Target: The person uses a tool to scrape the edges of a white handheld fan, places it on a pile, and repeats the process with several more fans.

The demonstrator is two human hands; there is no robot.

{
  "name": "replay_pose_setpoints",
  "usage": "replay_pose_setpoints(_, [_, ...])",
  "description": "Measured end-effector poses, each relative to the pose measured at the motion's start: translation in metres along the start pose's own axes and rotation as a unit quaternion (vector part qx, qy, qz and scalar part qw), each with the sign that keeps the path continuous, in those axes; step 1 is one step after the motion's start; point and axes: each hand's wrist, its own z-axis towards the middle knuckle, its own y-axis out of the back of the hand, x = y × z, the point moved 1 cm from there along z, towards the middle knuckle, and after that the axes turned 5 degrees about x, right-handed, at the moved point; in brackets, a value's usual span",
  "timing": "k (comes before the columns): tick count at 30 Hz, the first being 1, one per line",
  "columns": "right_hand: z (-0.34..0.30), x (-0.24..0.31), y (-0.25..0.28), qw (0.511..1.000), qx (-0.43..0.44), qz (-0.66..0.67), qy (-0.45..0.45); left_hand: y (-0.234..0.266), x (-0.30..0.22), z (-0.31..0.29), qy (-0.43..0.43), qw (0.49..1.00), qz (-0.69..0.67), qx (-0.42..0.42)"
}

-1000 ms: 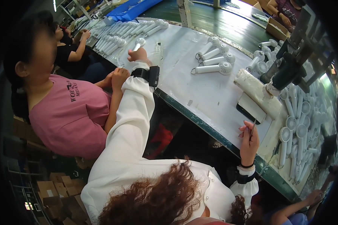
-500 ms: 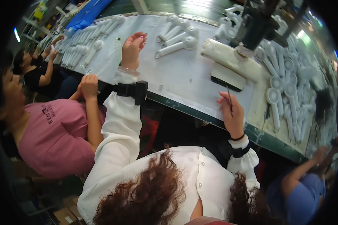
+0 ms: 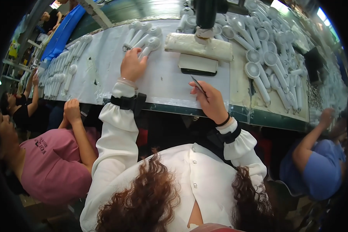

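Observation:
My left hand [image 3: 133,65] reaches over the white tabletop [image 3: 162,89], its thumb and fingers around the handle of the nearest white handheld fan [image 3: 154,43]. The hand hides that handle's lower end. Several similar fans [image 3: 141,33] lie side by side just behind it. My right hand [image 3: 212,101] is closed on a slim, dark, pointed tool [image 3: 198,84], its tip pointing up and left; the tool's exact kind does not show. Beyond this hand lies a pale block with a black base [image 3: 198,65].
A cream-covered bar [image 3: 197,46] hangs from a dark column [image 3: 206,15]. Loose white fans [image 3: 265,58] are heaped on the right, with more fans [image 3: 62,69] in rows on the left. Co-workers in pink [image 3: 56,166] and blue [image 3: 313,166] sit on either side.
My view has swung to the right. My left hand, raised and holding nothing before, has come down onto the nearest fan's handle. My right hand still holds the slim tool.

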Motion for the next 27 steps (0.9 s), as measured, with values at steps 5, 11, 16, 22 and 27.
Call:
replay_pose_setpoints(5, [-0.002, 0.004, 0.006, 1.000, 0.017, 0.011, -0.019, 0.006, -0.017, -0.001, 0.086, 0.989, -0.041, 0.114])
replay_pose_setpoints(11, [-0.001, -0.004, 0.004, 1.000, -0.017, -0.020, -0.011, -0.001, -0.003, -0.002, 0.118, 0.966, -0.134, 0.186])
replay_pose_setpoints(16, [0.001, 0.015, 0.014, 0.996, -0.067, 0.009, -0.064, 0.004, -0.009, -0.015, 0.083, 0.979, -0.098, 0.156])
replay_pose_setpoints(22, [-0.013, 0.005, 0.117, 0.841, -0.288, -0.456, 0.054, 0.008, -0.008, -0.024, 0.055, 0.993, 0.061, 0.081])
replay_pose_setpoints(27, [-0.056, -0.017, 0.164, 0.780, -0.244, -0.574, -0.052, 0.005, -0.002, -0.038, 0.036, 0.996, 0.051, 0.056])
